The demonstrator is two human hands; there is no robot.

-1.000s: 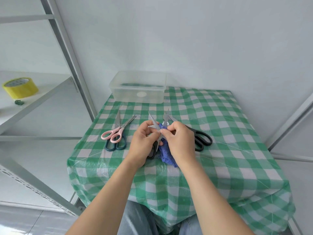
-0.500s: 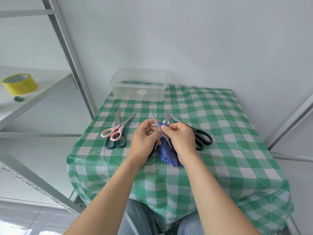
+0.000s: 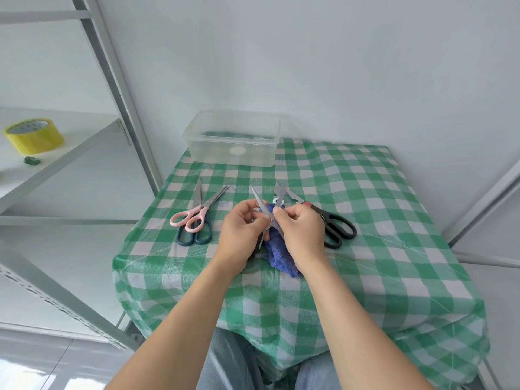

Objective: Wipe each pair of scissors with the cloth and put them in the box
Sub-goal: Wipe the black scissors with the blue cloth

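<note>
Dark handles of the held scissors (image 3: 261, 203) are mostly hidden inside the curled left hand (image 3: 242, 233). The right hand (image 3: 304, 235) pinches fuzzy blue cloth (image 3: 282, 261) onto a steel blade, above the checked bench (image 3: 380, 209). The clear plastic box (image 3: 233, 142) sits at the far edge.

A yellow tape roll (image 3: 33, 135) is being carried by the grey shelf (image 3: 70, 149) at far left, a small green scrap (image 3: 31, 160) lying just beside it. The worktop (image 3: 394, 209) is being covered by a green checked sheet (image 3: 309, 319).
</note>
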